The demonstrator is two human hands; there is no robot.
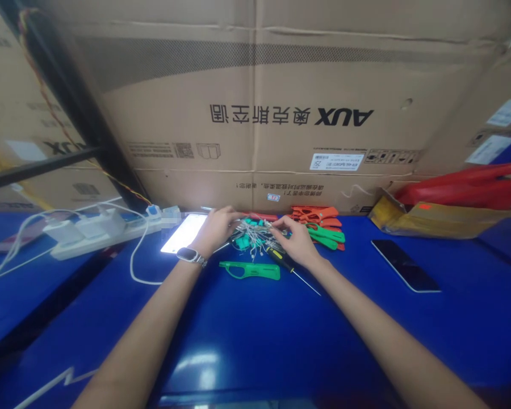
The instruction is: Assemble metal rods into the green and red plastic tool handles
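Both hands reach over a heap of small parts with thin white wires on the blue table. My left hand, with a watch at its wrist, has its fingers curled at the heap's left side; what they hold, if anything, is hidden. At the heap's right side my right hand pinches a small pale part between thumb and finger. Closer to me lies a green plastic lighter shell. A black and yellow screwdriver rests beside it, its shaft pointing right. More green shells and orange shells are piled behind my right hand.
A lit phone lies left of my left hand, near a white power strip with chargers and cables. Far right is a dark phone. Behind it stands a cardboard tray with red plastic. A large carton walls off the back.
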